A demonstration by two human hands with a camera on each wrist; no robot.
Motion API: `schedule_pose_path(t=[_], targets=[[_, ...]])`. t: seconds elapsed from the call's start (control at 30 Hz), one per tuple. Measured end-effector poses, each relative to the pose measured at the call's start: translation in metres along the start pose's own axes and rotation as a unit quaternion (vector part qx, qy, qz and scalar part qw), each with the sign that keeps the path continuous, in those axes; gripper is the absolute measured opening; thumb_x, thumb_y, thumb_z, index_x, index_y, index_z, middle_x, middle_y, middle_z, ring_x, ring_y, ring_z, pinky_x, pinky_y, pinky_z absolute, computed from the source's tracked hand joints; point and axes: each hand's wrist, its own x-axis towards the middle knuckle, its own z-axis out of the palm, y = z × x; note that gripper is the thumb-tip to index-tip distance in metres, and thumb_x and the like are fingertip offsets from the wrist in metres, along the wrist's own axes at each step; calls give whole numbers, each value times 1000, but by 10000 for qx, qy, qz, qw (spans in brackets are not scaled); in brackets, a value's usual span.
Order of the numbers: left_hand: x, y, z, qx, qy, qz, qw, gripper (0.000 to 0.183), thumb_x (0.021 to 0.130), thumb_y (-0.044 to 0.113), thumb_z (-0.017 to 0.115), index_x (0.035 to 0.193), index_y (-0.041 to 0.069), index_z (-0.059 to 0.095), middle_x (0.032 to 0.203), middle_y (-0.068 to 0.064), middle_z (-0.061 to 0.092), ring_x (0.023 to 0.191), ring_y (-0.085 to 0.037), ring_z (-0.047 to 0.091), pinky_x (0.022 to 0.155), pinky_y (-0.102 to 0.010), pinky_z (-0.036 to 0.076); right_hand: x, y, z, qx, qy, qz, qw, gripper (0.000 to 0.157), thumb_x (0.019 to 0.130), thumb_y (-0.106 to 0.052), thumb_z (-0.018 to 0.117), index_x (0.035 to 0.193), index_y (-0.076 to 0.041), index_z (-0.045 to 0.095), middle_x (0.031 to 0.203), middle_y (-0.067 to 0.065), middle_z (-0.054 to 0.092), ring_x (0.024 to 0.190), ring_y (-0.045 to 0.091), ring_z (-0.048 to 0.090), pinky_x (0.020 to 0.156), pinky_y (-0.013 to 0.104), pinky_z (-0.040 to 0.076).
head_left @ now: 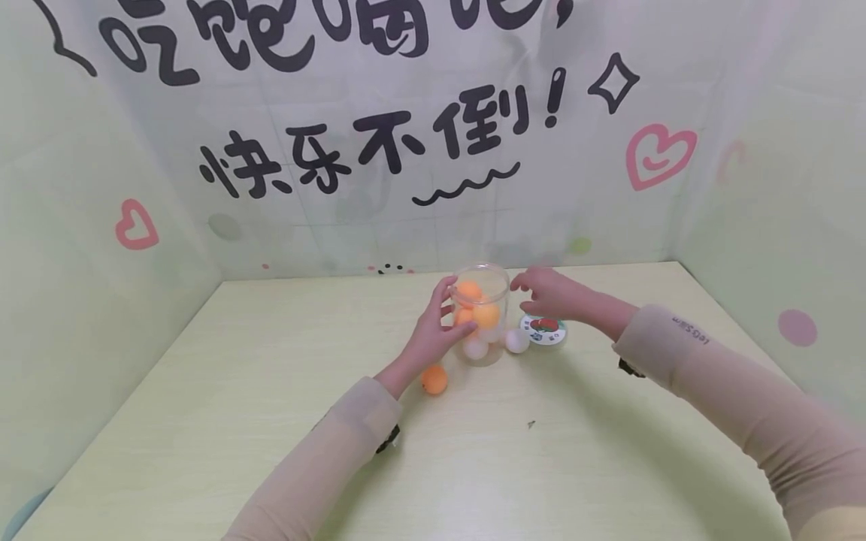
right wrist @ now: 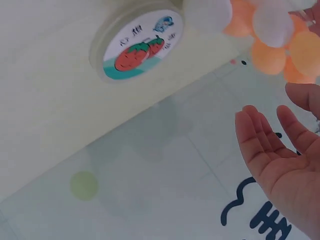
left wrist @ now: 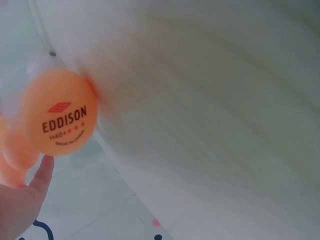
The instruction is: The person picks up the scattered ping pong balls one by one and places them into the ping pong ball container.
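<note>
A clear jar (head_left: 502, 302) holding several orange and white table tennis balls stands upright towards the back of the table. My left hand (head_left: 435, 324) grips its left side, thumb across the front. Just right of the rim is my right hand (head_left: 551, 291), palm towards the jar, with loosely bent fingers and nothing held; these fingers also show in the right wrist view. One orange ball (head_left: 434, 379), printed EDDISON in the left wrist view (left wrist: 59, 112), lies on the table below my left wrist. A white ball (head_left: 517, 341) rests at the jar's lower right.
A round lid (head_left: 543, 330) with a strawberry picture lies on the table right of the white ball, below my right hand. Printed cloth (head_left: 379, 225) walls the table (head_left: 271, 391) at the back and sides. A small dark speck (head_left: 531, 424) marks the tabletop in front.
</note>
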Motion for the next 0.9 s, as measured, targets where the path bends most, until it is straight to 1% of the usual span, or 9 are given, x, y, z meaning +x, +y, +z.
schedule_pose_path(t=[0.1,0.27,0.47,0.7,0.9], targets=[[0,0,0,13,-2,-12,10000,73,84,15,67,140,25,22,145,-15,29,122,-36,43,89,-45,47,0,7,14,156,-192,140,9996,34,81,-4,58,114,5,57,106,23,58,84,28,57,73,37,51],[1,0,0,-5,0,-34,10000,73,83,16,67,140,26,22,145,-15,29,123,-36,42,89,-45,47,1,14,33,192,-250,78,9995,34,80,-3,58,112,7,57,103,23,59,94,34,57,79,40,50],[0,1,0,17,5,-74,10000,73,84,17,67,140,27,22,145,-14,30,123,-36,42,90,-46,47,1,18,47,328,-361,88,9988,33,80,-7,60,109,7,58,97,20,60,85,26,56,76,39,50],[0,0,0,24,0,-44,10000,72,84,17,67,140,26,22,146,-15,29,123,-36,42,90,-46,46,-2,19,59,425,-233,-75,9988,30,77,-6,61,105,6,61,89,14,60,76,20,52,70,33,47],[0,-1,0,38,-7,-46,10000,72,84,17,67,140,27,21,146,-15,28,123,-37,42,90,-47,46,-5,17,65,467,-238,-53,9986,29,78,-7,63,105,3,63,87,10,60,76,18,52,71,33,46]])
